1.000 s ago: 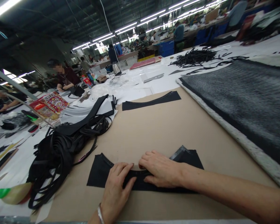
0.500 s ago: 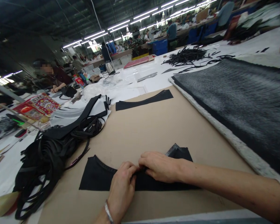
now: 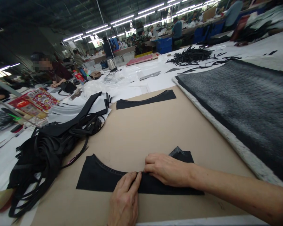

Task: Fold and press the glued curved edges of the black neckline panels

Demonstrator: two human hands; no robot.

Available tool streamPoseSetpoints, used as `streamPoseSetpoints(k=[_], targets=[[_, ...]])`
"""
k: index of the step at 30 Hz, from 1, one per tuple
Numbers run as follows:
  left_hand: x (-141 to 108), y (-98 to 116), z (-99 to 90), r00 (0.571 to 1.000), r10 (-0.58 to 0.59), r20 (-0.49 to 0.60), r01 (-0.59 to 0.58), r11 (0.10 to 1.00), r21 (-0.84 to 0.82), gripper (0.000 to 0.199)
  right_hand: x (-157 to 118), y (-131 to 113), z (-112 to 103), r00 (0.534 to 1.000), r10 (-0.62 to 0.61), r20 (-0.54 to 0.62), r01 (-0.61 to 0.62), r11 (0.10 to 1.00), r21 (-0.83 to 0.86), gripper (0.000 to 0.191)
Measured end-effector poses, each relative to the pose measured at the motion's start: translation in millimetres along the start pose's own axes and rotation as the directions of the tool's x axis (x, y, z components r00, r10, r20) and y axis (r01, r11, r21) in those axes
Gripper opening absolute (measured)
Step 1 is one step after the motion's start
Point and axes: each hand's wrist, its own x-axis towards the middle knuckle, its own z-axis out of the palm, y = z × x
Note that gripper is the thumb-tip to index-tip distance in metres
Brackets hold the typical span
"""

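A black fabric piece (image 3: 96, 179) with a curved upper edge lies on the tan board (image 3: 141, 128) in front of me. Along part of the curve, a narrow strip is turned over. My left hand (image 3: 125, 199) rests on the middle of the piece, fingers stretched out and thumb beside them, pressing at the curved edge. Just right of it, my right hand (image 3: 163, 168) has its fingers curled on that edge, pinching the fabric; its fingertips are partly hidden. Behind the right wrist, a shiny grey-black flap (image 3: 178, 152) sticks up from the piece's right end.
A similar black piece (image 3: 146, 99) lies farther up the board. Black strips and bands (image 3: 49, 150) are heaped at left. A dark textured sheet (image 3: 238, 94) covers the right side. Farther back are a pile of black scraps (image 3: 191, 56), a metal ruler (image 3: 150, 75) and people at tables.
My left hand has come down from a pinch at the edge, its fingers now flatter on the fabric. The right hand has shifted slightly right along the edge. The view has moved slightly.
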Motion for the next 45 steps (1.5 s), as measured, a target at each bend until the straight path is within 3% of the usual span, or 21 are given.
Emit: streamPoseSetpoints(k=[7, 20, 26, 33, 40, 45], targets=[[-2.9, 1.7, 1.1, 1.0, 0.022, -0.011, -0.02, 0.994, 0.107, 0.043, -3.5, 0.1, 2.0, 0.997, -0.068, -0.033, 0.065, 0.995, -0.078, 0.022], [5.8, 10.0, -4.8, 0.996, -0.065, 0.066, 0.064, 0.998, 0.022, 0.042, -7.1, 4.6, -0.6, 1.0, -0.007, -0.017, 0.007, 1.0, -0.016, 0.016], [7.3, 13.4, -7.3, 0.998, -0.057, 0.03, 0.056, 0.998, 0.033, 0.042, -9.3, 9.0, -3.9, 0.999, -0.054, -0.003, 0.054, 0.998, -0.026, 0.013], [-2.0, 10.4, 2.9, 0.999, -0.023, -0.039, 0.027, 0.995, 0.1, 0.043, -9.6, 9.8, -8.1, 0.997, -0.074, 0.026, 0.075, 0.996, -0.054, 0.011], [4.6, 4.8, -1.3, 0.993, -0.106, 0.055, 0.11, 0.992, -0.066, 0.038, -13.1, 7.9, -5.1, 0.999, -0.034, 0.019, 0.035, 0.996, -0.077, 0.015], [19.0, 16.7, 3.8, 0.974, -0.211, 0.084, 0.224, 0.955, -0.195, 0.03, -15.1, 7.7, -6.8, 0.999, 0.035, 0.014, -0.035, 0.999, -0.036, 0.013]])
